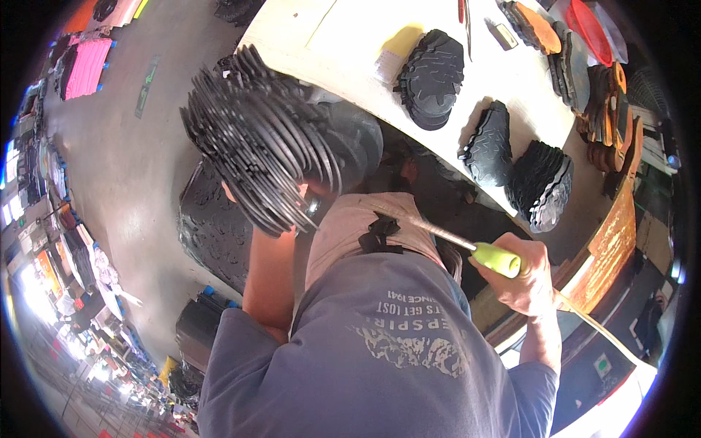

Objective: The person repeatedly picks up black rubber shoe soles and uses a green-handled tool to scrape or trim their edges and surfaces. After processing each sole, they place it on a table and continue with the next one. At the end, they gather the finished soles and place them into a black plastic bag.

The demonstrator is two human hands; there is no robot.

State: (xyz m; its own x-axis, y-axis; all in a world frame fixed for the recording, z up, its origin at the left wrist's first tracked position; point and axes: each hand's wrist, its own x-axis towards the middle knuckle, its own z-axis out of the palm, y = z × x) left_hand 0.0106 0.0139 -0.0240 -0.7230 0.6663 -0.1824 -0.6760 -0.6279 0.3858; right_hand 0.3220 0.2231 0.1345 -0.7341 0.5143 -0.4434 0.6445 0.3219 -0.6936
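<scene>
My left hand (pixel 273 247) is closed on a thick, fanned-out stack of black shoe soles (pixel 255 139), slightly blurred. Most of its fingers are hidden by the stack. My right hand (pixel 523 281) is wrapped round the lime-green handle of a tool (pixel 498 260). A long thin shaft points from this handle toward my left, across the front of my light apron; the kind of tool cannot be made out. On the pale table beyond, a black sole pile (pixel 432 79), a smaller one (pixel 489 146) and a thick stack (pixel 540 184) lie near the edge.
The pale table (pixel 321 66) runs across the upper right. Orange and dark soles (pixel 539 29) and a red dish (pixel 590 33) are at its far right. A large dark bundle of soles (pixel 215 226) sits low at my left. A worn wooden board (pixel 602 252) stands right of me.
</scene>
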